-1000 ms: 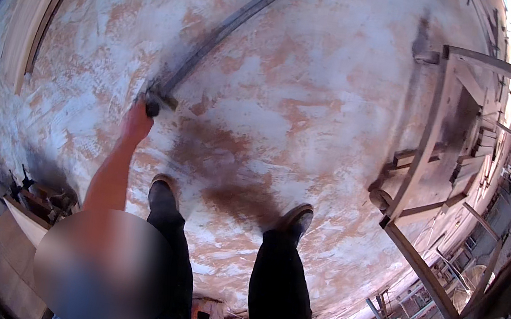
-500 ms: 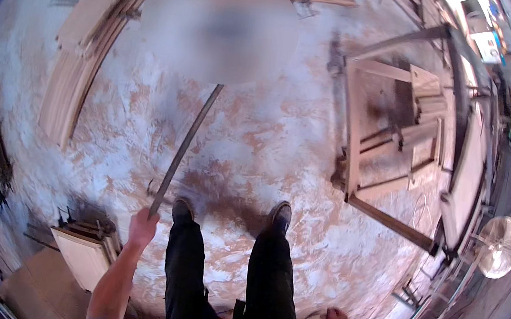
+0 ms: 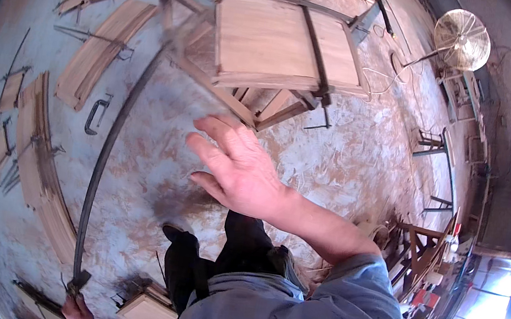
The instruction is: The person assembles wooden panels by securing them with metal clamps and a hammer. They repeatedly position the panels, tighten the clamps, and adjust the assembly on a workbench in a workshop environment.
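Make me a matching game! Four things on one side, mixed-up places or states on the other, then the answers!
Things
1. left hand
2. right hand
3. round fan
4. C-clamp

Clues
A. on the floor, left of the long bar
B. open, fingers apart
C. upper right of the picture
D. holding the long bar's near end

Pairs: 1-D, 2-B, 3-C, 4-A

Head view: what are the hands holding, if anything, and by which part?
The left hand holds the long dark bar by its near end, low in the picture. The right hand is open, holding nothing.
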The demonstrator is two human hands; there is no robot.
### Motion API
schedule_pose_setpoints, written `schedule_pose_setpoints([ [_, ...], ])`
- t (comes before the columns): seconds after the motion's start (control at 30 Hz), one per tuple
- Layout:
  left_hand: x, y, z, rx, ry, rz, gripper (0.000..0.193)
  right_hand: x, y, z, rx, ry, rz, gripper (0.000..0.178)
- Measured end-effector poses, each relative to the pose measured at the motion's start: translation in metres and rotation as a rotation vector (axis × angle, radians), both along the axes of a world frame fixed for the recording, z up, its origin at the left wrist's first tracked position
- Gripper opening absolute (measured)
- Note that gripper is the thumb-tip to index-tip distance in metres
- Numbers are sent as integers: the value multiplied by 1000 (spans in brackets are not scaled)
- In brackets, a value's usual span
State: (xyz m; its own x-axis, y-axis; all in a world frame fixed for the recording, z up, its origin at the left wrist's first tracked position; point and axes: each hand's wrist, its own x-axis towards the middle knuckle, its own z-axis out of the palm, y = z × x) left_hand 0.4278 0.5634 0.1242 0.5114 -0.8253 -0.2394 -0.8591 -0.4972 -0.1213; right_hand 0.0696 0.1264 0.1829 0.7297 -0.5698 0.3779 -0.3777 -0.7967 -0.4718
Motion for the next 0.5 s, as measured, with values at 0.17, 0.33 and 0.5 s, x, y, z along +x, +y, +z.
schedule_pose_setpoints([
  [0.17,-46,-167,49,-462,86,-344,24,-73,-69,27,-176,44,-54,68],
  [0.33,-126,-322,73,-447,185,-618,20,-181,-157,-2,-328,206,-122,6],
  [0.5,-180,-434,53,-401,65,-816,20,-267,-201,-37,-144,255,-214,14],
])
